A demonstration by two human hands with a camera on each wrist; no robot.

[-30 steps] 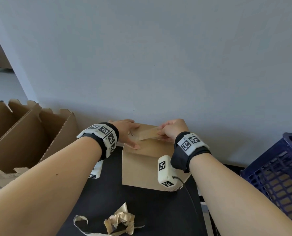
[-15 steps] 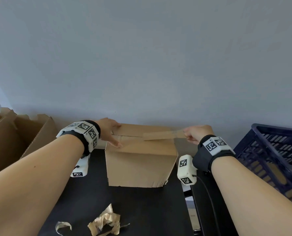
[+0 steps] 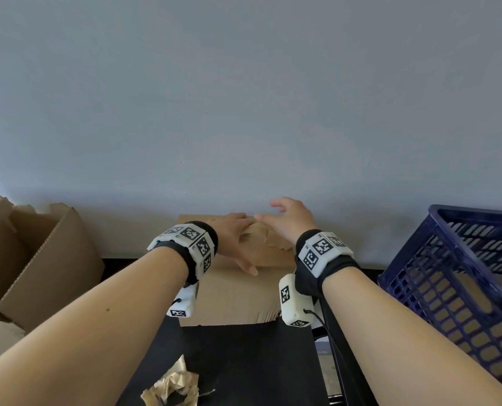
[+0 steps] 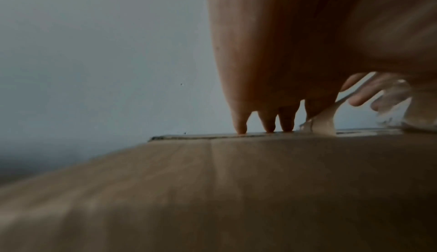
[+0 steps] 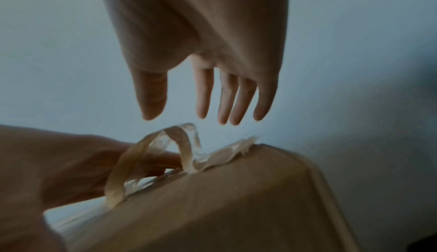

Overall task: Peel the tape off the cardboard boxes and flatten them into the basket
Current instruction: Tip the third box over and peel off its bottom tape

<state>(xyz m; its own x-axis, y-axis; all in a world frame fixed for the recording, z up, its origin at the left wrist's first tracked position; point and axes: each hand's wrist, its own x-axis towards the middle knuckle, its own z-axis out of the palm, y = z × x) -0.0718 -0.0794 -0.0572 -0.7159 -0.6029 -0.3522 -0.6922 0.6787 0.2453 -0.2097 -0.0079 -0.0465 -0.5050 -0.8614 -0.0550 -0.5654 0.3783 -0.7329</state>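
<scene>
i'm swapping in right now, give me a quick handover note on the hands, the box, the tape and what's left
Left hand: open, fingertips pressing on top of the cardboard box.
Right hand: open, fingers spread above the box, holding nothing.
Tape: a curled, loose strip lying on the box top; one end looks caught at the seam.
Done: strip mostly lifted; crumpled tape scraps lie on the black table.
Left: pull the strip clear, check for more tape, flatten the box and put it in the blue basket on the right. More opened boxes stand on the left.
</scene>
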